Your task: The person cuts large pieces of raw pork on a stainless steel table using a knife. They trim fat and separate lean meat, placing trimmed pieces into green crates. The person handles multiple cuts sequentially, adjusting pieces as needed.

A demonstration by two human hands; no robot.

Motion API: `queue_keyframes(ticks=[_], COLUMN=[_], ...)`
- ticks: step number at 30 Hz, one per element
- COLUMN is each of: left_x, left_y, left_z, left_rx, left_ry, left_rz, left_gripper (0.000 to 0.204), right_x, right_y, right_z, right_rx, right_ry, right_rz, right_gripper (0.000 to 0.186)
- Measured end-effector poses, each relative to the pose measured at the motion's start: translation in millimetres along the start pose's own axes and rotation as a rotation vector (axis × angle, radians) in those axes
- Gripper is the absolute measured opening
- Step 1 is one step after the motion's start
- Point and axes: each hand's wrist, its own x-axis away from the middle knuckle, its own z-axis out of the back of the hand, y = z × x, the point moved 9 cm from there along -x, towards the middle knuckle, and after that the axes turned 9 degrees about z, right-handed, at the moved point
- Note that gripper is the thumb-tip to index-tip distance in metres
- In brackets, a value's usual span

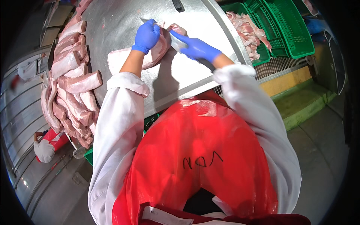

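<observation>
A pale pink slab of raw meat (pixel 122 57) lies on the steel table (pixel 123 22) in front of me. My left hand (pixel 147 35), in a blue glove, presses down on the slab's far end. My right hand (pixel 197 48), also blue-gloved, grips a knife (pixel 176 41) whose blade points left into the meat beside my left hand. Both white sleeves and a red plastic apron fill the lower view.
Several long strips of raw meat (pixel 71 86) are piled along the table's left side. Green plastic crates (pixel 288 26) stand at the right, one holding meat pieces (pixel 249 32). Another person in red and white (pixel 47 144) is at the lower left. A dark tool (pixel 178 5) lies at the table's far edge.
</observation>
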Motion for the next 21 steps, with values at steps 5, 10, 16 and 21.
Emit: queue_keyframes(ticks=[5, 10, 16, 21], left_x=[9, -13, -16, -7], left_y=[18, 38, 11, 59], left_z=[19, 18, 45, 70], left_rx=[0.161, 0.248, 0.209, 0.138], left_ry=[-0.094, -0.216, -0.175, -0.127], left_rz=[-0.141, -0.089, -0.021, -0.021], left_gripper=[0.022, 0.023, 0.023, 0.023], right_x=[40, -57, 34, -59], right_y=[16, 33, 8, -9], right_z=[-13, -29, -67, -83], right_rx=[-0.051, 0.009, -0.092, -0.106], right_ry=[-0.126, -0.027, -0.091, 0.147], right_rz=[-0.004, -0.016, -0.127, -0.082], right_gripper=[0.075, 0.071, 0.081, 0.083])
